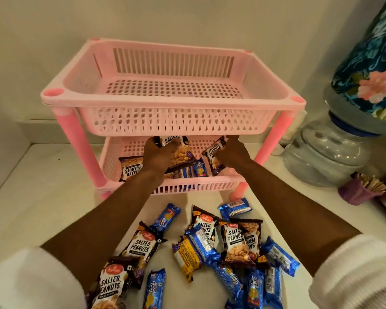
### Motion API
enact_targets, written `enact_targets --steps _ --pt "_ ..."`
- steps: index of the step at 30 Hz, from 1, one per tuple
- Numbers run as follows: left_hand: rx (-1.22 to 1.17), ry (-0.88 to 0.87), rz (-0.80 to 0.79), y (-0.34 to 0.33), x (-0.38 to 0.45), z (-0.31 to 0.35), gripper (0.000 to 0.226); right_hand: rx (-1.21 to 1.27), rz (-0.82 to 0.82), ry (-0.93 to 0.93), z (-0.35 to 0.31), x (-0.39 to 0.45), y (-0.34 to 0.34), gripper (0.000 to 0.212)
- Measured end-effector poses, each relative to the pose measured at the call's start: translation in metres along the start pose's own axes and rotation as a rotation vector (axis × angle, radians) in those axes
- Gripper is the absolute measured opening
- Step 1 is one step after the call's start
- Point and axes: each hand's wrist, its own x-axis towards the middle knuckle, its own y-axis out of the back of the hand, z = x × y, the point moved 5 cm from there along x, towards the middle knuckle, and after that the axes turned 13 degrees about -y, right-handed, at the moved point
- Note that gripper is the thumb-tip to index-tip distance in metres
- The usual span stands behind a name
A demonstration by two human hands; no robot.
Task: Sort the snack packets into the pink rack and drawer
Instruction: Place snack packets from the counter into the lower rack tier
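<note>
Standing on the pale surface (42, 186) against the wall, a pink rack (172, 99) with two slatted tiers was seen; its upper tier held nothing visible. To the right of the rack, a clear water dispenser (325, 157) was topped by a bottle under a floral cover (370, 70), and a small purple cup (354, 192) of sticks stood in front of it. Both arms, in white sleeves pushed back, were stretched into the rack's lower tier (187, 186). A salted-peanut packet (178, 150) was gripped by the left hand (158, 152), its fingers curled round the packet's top edge. A second peanut packet (214, 152) was held at its upper corner by the right hand (232, 150). Within the lower tier, another peanut packet (129, 168) lay at the left, upside down, and blue biscuit packets (194, 170) lay between the two hands. In front of the rack, a loose heap of snack packets (221, 246) was spread on the surface: dark salted-peanut packets mixed with blue biscuit packets, some overlapping. One blue packet (235, 208) lay apart, just beside the rack's front right leg.
</note>
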Motion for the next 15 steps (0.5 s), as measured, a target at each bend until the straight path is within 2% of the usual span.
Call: enact_targets --steps 3,6,9,11,15 --pt "0.000 0.042 0.029 0.004 0.007 -0.008 0.055 -0.035 -0.011 -0.042 0.006 0.011 -0.008 0.089" --pt "-0.013 0.083 0.036 0.007 0.008 -0.018 0.053 -0.251 -0.048 -0.034 0.014 0.017 -0.017 0.092" --pt "-0.023 0.099 0.022 0.010 0.011 -0.024 0.055 -0.496 -0.079 0.016 0.016 0.013 -0.022 0.068" --pt "-0.038 0.102 0.011 0.012 0.012 -0.025 0.055 -0.595 -0.044 0.045 0.012 0.011 -0.021 0.052" --pt "-0.045 0.106 -0.018 0.011 0.011 -0.020 0.053 -0.704 0.090 0.157 0.003 0.008 -0.021 0.050"
